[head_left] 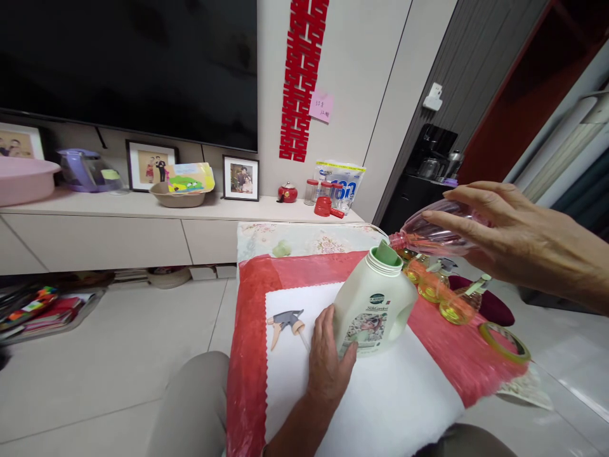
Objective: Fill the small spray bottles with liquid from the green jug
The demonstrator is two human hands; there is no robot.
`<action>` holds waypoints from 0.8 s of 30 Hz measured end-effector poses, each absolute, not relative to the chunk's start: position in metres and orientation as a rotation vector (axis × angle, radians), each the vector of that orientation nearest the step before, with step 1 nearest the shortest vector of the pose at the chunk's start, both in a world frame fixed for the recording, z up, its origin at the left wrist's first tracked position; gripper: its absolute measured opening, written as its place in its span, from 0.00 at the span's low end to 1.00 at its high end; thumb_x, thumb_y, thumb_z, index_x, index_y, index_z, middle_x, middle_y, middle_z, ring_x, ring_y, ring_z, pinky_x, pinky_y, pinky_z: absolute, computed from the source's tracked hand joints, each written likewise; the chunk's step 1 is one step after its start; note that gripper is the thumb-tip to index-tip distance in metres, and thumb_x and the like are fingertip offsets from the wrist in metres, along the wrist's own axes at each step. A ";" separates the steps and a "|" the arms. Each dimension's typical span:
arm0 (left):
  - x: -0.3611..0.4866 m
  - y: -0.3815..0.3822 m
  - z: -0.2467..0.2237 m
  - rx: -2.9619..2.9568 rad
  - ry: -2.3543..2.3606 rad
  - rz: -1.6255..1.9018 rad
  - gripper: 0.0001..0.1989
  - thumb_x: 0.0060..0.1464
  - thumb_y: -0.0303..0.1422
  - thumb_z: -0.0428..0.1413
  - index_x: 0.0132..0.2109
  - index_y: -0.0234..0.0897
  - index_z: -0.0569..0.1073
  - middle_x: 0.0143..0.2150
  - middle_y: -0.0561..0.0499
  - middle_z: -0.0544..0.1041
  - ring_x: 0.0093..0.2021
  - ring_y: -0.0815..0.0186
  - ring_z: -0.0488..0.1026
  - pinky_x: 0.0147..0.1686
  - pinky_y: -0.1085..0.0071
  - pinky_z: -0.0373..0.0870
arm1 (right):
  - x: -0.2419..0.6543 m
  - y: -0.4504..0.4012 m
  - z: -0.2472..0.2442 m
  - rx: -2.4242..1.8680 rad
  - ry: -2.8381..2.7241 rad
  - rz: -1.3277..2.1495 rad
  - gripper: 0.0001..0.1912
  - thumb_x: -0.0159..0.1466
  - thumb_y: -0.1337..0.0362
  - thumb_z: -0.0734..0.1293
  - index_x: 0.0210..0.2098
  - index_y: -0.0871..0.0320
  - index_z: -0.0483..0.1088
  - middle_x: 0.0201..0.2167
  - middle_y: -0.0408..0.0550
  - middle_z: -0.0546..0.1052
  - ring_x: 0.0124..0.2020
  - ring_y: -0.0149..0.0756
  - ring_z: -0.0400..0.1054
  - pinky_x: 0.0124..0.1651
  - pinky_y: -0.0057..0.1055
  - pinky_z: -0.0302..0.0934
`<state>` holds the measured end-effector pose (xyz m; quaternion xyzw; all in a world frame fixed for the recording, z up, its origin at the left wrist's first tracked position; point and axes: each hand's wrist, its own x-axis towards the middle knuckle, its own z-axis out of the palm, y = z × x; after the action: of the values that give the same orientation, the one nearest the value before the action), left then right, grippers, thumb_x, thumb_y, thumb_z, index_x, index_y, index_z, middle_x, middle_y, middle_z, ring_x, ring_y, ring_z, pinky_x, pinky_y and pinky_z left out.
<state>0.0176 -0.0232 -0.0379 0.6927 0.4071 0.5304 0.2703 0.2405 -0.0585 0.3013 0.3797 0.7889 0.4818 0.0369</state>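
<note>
My left hand [328,355] is wrapped against the lower left side of a pale green detergent bottle [366,311], which stands uncapped on a white cloth [404,400]. Over its mouth, my right hand [504,222] grips a clear pinkish spray bottle [438,228] without its head. That bottle lies nearly sideways, its neck pointing left beside the green spout inside the opening. Whether liquid is flowing I cannot tell. A grey and peach trigger spray head [287,322] with a tube rests on the cloth left of the detergent bottle.
Several small bottles with yellow liquid [454,311] stand on the red covering [252,285] at the right, near a roll of tape [505,341]. Behind is a long cabinet [118,238] bearing picture frames, a basket [181,197] and red-lidded jars [311,192].
</note>
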 end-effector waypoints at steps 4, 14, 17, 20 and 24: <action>0.017 -0.023 -0.037 1.862 1.092 1.425 0.35 0.55 0.29 0.54 0.68 0.32 0.56 0.66 0.34 0.66 0.68 0.50 0.63 0.67 0.49 0.63 | 0.238 -0.056 0.302 1.123 2.414 1.500 0.29 0.68 0.65 0.60 0.68 0.48 0.55 0.58 0.54 0.64 0.61 0.50 0.58 0.57 0.48 0.67; 0.017 -0.023 -0.037 1.861 1.100 1.428 0.35 0.55 0.29 0.54 0.69 0.34 0.55 0.66 0.34 0.66 0.68 0.50 0.63 0.67 0.49 0.63 | 0.243 -0.048 0.301 1.098 2.479 1.465 0.29 0.70 0.68 0.60 0.69 0.47 0.55 0.61 0.54 0.62 0.65 0.48 0.54 0.61 0.48 0.63; 0.017 -0.023 -0.038 1.862 1.106 1.420 0.35 0.55 0.29 0.54 0.69 0.33 0.55 0.66 0.34 0.66 0.68 0.50 0.63 0.66 0.48 0.63 | 0.246 -0.046 0.302 1.118 2.503 1.415 0.33 0.69 0.70 0.59 0.71 0.46 0.54 0.64 0.53 0.60 0.68 0.47 0.51 0.64 0.48 0.60; 0.017 -0.023 -0.037 1.863 1.101 1.413 0.34 0.56 0.29 0.54 0.68 0.32 0.56 0.66 0.33 0.66 0.68 0.50 0.63 0.67 0.48 0.63 | 0.249 -0.044 0.303 1.121 2.517 1.372 0.36 0.67 0.72 0.59 0.72 0.44 0.54 0.66 0.51 0.58 0.69 0.46 0.48 0.67 0.48 0.55; 0.017 -0.023 -0.037 1.864 1.109 1.416 0.34 0.56 0.29 0.54 0.69 0.33 0.55 0.66 0.34 0.66 0.68 0.51 0.63 0.67 0.49 0.63 | 0.249 -0.043 0.305 1.108 2.534 1.358 0.37 0.67 0.74 0.60 0.72 0.43 0.54 0.67 0.50 0.57 0.70 0.44 0.47 0.69 0.48 0.53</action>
<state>0.0168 -0.0235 -0.0374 0.6926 0.4119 0.5260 0.2721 0.2491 -0.0427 0.3053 0.3595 0.8220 0.4406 0.0302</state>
